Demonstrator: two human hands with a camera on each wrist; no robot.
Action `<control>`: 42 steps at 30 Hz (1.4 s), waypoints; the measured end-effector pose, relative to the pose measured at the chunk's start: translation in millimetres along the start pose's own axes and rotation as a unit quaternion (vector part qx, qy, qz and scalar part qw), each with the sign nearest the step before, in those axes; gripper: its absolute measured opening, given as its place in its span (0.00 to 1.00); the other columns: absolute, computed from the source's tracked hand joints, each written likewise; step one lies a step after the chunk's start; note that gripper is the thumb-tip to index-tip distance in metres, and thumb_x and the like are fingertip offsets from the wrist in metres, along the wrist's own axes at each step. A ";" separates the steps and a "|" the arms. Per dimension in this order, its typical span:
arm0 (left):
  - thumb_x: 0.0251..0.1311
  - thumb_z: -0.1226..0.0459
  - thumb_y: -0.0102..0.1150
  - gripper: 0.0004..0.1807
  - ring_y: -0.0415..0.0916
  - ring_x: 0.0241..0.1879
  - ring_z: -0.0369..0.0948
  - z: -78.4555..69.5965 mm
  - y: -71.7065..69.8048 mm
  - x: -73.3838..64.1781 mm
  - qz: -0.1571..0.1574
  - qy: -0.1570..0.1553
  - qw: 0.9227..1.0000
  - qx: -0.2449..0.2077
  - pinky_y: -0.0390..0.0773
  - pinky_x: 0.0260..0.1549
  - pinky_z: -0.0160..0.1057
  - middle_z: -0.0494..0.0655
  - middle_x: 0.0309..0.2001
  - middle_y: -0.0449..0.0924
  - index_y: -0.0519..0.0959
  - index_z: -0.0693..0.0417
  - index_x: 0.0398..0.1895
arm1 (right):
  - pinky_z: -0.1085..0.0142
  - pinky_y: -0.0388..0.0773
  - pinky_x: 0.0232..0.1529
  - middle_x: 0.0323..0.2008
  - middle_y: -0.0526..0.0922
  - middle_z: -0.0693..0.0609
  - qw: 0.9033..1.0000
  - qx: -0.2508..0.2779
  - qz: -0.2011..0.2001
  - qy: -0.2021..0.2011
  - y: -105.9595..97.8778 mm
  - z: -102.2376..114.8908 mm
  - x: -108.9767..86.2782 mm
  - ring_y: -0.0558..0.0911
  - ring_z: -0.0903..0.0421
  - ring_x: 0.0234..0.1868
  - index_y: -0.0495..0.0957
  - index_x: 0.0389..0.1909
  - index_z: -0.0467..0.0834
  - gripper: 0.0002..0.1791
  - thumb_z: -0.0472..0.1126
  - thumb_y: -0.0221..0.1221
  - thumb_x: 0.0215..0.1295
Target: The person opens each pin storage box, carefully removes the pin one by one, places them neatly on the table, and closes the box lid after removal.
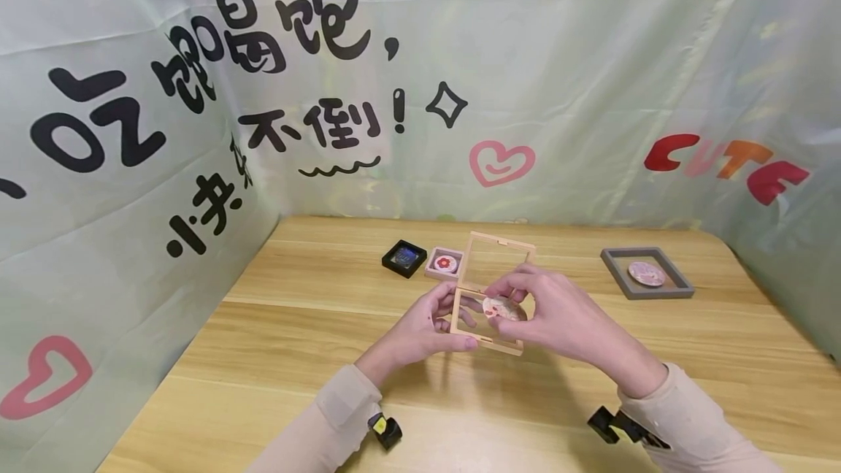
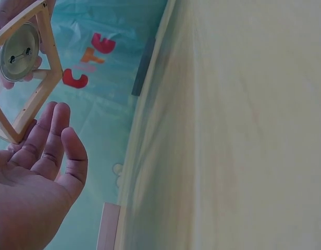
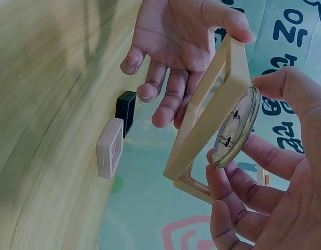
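Observation:
My left hand (image 1: 423,323) holds a peach-coloured display frame (image 1: 489,343) by its left side, thumb on the near edge and fingers behind. The frame is hinged open, one half raised at the back, with clear film in both halves. My right hand (image 1: 561,309) pinches a round pin badge (image 1: 502,308) at its rim, thumb on one side and fingers on the other. The badge overlaps the lower half in the head view; its printed face points up. Both wrist views show its metal back (image 2: 19,51) with a pin clasp (image 3: 231,130).
On the wooden table (image 1: 296,356) behind my left hand sit a small black frame (image 1: 404,258) and a small pink frame (image 1: 430,268) with a flower badge (image 1: 446,263). A grey frame (image 1: 614,276) with a pink badge (image 1: 647,274) lies at the right. Printed cloth (image 1: 578,93) surrounds the table.

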State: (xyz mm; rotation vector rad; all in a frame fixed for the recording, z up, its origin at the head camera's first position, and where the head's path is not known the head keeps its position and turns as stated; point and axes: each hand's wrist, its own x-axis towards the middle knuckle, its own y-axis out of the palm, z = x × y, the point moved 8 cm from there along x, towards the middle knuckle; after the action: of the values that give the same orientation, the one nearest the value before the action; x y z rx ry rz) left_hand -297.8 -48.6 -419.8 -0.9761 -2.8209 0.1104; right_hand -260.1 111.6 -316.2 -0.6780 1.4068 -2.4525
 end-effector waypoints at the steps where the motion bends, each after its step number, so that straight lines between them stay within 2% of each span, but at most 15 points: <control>1: 0.59 0.65 0.76 0.42 0.83 0.56 0.43 0.0 0.2 -0.1 -0.001 -0.001 1.000 0.001 0.86 0.52 0.36 0.58 0.66 0.80 0.67 0.52 0.75 | 0.70 0.74 0.30 0.40 0.86 0.59 1.000 -0.001 0.000 0.000 -0.3 -0.3 0.0 0.80 0.64 0.37 0.89 0.45 0.54 0.15 0.48 0.75 0.56; 11: 0.58 0.66 0.76 0.40 0.82 0.57 0.45 -0.1 -0.1 -0.9 -0.002 0.002 1.000 -0.011 0.86 0.51 0.35 0.63 0.67 0.79 0.69 0.51 0.73 | 0.70 0.72 0.27 0.36 0.85 0.61 1.000 0.003 0.000 -0.002 -2.7 -2.2 -1.0 0.79 0.65 0.35 0.89 0.46 0.54 0.15 0.48 0.75 0.57; 15: 0.59 0.66 0.76 0.39 0.82 0.57 0.45 0.3 -0.9 -0.9 -0.005 -0.002 1.000 -0.010 0.86 0.50 0.36 0.60 0.67 0.80 0.69 0.50 0.72 | 0.70 0.71 0.24 0.37 0.86 0.61 1.000 0.006 -0.001 0.001 -5.0 -4.1 -2.0 0.79 0.65 0.35 0.89 0.47 0.55 0.15 0.49 0.74 0.58; 20: 0.58 0.67 0.76 0.38 0.83 0.56 0.43 -2.1 -2.9 -0.6 -0.015 0.003 1.000 -0.006 0.87 0.51 0.37 0.58 0.66 0.81 0.70 0.52 0.71 | 0.70 0.74 0.28 0.41 0.87 0.61 1.000 0.006 -0.005 0.000 -8.2 -7.7 -4.9 0.81 0.66 0.38 0.89 0.46 0.57 0.14 0.50 0.74 0.60; 29: 0.59 0.64 0.78 0.39 0.83 0.55 0.42 -7.2 -9.2 -1.7 -0.031 0.011 0.999 -0.001 0.87 0.52 0.37 0.54 0.64 0.82 0.70 0.51 0.72 | 0.69 0.77 0.34 0.41 0.86 0.67 1.000 0.001 -0.016 0.015 -13.7 -18.6 -11.9 0.82 0.66 0.39 0.88 0.44 0.60 0.11 0.51 0.75 0.62; 36: 0.60 0.63 0.78 0.39 0.83 0.56 0.43 -7.2 -11.2 -2.5 -0.032 0.012 0.999 -0.003 0.86 0.54 0.38 0.55 0.65 0.81 0.69 0.52 0.73 | 0.68 0.77 0.35 0.42 0.87 0.65 1.000 0.000 -0.015 0.027 -16.9 -26.8 -16.8 0.82 0.65 0.39 0.88 0.44 0.59 0.10 0.52 0.74 0.63; 42: 0.60 0.63 0.77 0.40 0.83 0.55 0.42 -7.4 -14.6 -6.3 -0.041 0.013 0.999 0.002 0.87 0.51 0.38 0.55 0.65 0.81 0.68 0.57 0.73 | 0.69 0.77 0.33 0.44 0.88 0.64 0.999 0.005 -0.014 0.034 -18.5 -32.1 -21.7 0.82 0.65 0.40 0.88 0.43 0.60 0.10 0.53 0.74 0.63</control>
State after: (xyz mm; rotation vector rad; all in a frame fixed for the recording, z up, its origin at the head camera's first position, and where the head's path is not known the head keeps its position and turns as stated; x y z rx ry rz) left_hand -300.5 -63.8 -411.6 -0.8522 -2.8303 0.0933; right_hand -256.9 154.2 -320.1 -0.6228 1.4188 -2.5250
